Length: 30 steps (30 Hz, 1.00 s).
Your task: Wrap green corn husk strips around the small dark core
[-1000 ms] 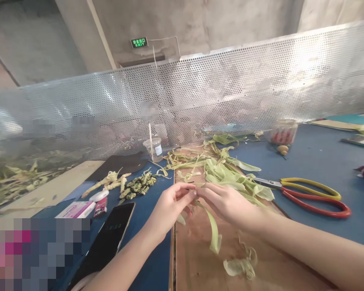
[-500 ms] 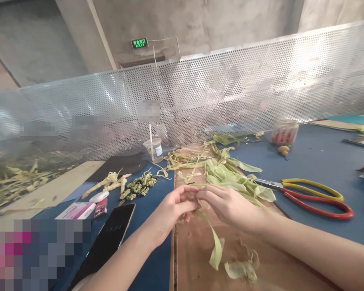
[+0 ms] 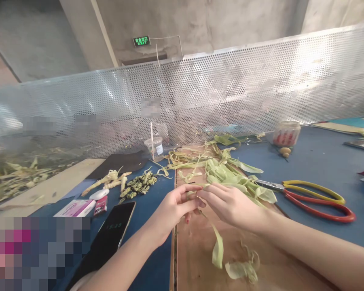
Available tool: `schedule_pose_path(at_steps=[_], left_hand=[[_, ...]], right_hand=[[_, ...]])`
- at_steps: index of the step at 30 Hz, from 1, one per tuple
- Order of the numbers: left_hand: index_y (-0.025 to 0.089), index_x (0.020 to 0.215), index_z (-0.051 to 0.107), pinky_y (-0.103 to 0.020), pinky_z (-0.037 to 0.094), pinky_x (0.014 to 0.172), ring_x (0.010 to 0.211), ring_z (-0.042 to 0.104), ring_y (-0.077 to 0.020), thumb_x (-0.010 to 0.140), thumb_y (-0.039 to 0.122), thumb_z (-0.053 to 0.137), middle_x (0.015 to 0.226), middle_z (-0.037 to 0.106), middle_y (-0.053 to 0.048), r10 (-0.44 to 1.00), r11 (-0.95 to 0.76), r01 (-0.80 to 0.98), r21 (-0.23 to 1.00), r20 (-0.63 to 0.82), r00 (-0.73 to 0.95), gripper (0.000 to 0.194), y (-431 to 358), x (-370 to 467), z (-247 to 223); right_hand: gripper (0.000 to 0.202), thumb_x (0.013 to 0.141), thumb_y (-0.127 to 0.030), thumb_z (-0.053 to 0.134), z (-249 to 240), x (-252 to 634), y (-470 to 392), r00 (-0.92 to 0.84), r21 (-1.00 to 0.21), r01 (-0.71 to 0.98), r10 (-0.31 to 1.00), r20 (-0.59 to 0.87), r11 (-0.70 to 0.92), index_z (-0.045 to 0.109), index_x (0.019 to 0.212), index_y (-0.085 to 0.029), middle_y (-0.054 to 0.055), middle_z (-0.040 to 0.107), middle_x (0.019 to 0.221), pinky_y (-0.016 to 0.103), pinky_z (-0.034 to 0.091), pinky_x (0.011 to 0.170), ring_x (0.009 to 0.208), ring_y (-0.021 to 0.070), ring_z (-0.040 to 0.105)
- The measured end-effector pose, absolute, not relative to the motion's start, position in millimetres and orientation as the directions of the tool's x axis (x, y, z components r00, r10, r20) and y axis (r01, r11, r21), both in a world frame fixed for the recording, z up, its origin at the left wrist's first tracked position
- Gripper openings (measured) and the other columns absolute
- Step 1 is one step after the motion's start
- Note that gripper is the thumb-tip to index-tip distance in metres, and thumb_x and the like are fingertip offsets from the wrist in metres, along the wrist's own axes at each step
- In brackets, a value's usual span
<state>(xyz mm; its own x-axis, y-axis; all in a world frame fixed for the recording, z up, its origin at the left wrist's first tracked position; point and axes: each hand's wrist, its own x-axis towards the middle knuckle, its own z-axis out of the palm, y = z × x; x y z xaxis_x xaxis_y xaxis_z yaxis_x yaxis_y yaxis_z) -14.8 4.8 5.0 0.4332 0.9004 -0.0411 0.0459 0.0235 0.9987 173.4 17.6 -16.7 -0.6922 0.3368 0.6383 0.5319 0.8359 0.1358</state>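
2 hands point(image 3: 173, 206) hold 1 leaf strip point(image 3: 218, 249).

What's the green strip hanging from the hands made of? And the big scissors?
Green strip: looks like plant leaf or husk, thin and matte, going by its papery curl.
Scissors: silvery, shiny blades suggest metal; smooth red and yellow handles look coated, maybe plastic.

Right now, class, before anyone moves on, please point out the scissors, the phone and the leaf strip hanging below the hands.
Scissors point(image 3: 279, 186): head view, on the metal near the pivot.
Phone point(image 3: 109, 234): head view, on the dark screen.
Leaf strip point(image 3: 218, 250): head view, on its wide lower part.
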Motion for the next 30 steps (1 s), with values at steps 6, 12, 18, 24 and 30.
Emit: schedule_pose_path(at_steps=[6,12,18,24,30], left_hand=[[0.018,0.105,0.060,-0.026,0.044,0.061,0.085,0.061,-0.0198,0.077,0.026,0.062,0.086,0.065,-0.006,0.916,0.008,-0.048,0.999,0.012,0.401,0.030,9.0,-12.1,5.2],[0.015,0.112,0.057,-0.029,0.050,0.067,0.084,0.064,-0.0204,0.080,0.022,0.058,0.096,0.068,-0.010,0.976,-0.057,-0.091,0.994,0.075,0.206,0.032,28.6,14.0,-0.4],[0.017,0.119,0.052,-0.034,0.053,0.070,0.094,0.062,-0.0250,0.082,0.027,0.055,0.106,0.066,-0.012,0.988,-0.076,-0.100,0.992,0.088,0.130,0.038,41.0,31.8,-4.9],[0.020,0.120,0.049,-0.032,0.052,0.073,0.099,0.061,-0.0240,0.085,0.039,0.050,0.112,0.064,-0.011,0.988,-0.050,-0.153,0.987,0.071,0.136,0.040,28.7,27.7,-7.5],[0.017,0.113,0.053,-0.032,0.053,0.068,0.084,0.066,-0.0239,0.085,0.045,0.045,0.104,0.068,-0.011,0.985,-0.093,-0.114,0.989,0.108,0.133,0.040,23.1,22.3,-4.3]], right_hand=[[0.021,0.089,-0.012,0.036,-12.8,169.9,16.3,-0.498,-0.105,0.570,0.443,0.746,0.815,0.054,0.100,-0.015,0.007,0.059,0.080,0.026,0.046,0.059,0.071,0.0151,0.056],[0.018,0.087,-0.027,0.047,-14.2,171.0,31.1,-0.374,-0.519,0.529,0.733,0.568,0.671,0.054,0.101,-0.019,0.003,0.056,0.085,0.025,0.047,0.058,0.062,0.0108,0.053],[0.027,0.084,-0.023,0.052,-28.0,181.3,52.0,-0.352,-0.451,0.535,0.674,0.649,0.714,0.053,0.111,-0.023,0.008,0.049,0.103,0.035,0.049,0.078,0.092,0.0184,0.053],[0.018,0.088,-0.022,0.042,-13.1,191.7,27.1,-0.322,-0.414,0.505,0.610,0.724,0.758,0.054,0.101,-0.019,0.008,0.053,0.093,0.033,0.046,0.075,0.085,0.0170,0.052],[0.034,0.078,-0.052,0.046,-20.5,208.7,16.9,-0.828,-0.227,0.224,0.307,0.469,0.948,0.052,0.071,-0.019,-0.003,0.046,0.053,0.025,0.031,0.045,0.047,0.0107,0.040]])
